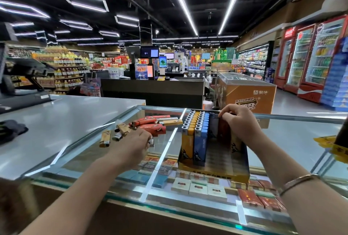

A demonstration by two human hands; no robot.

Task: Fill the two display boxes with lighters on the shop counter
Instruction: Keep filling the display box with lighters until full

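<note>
A yellow display box [214,171] stands on the glass counter [293,136]. Its left side holds upright rows of yellow and blue lighters [195,127]; the right side is partly filled. My right hand [243,123] is at the box's far right, fingers pinched on a dark red lighter [224,131] standing in the box. A loose pile of red and tan lighters [150,124] lies on the glass to the left. My left hand [135,144] rests at the pile's near edge, closed around a lighter whose white end [151,142] sticks out. Only one display box is visible.
Cigarette packs [197,187] lie under the glass. A grey counter [66,121] with a dark cloth [11,129] adjoins on the left. A yellow packet [337,148] sits at the right edge. Checkout desks, a freezer and drink fridges stand beyond.
</note>
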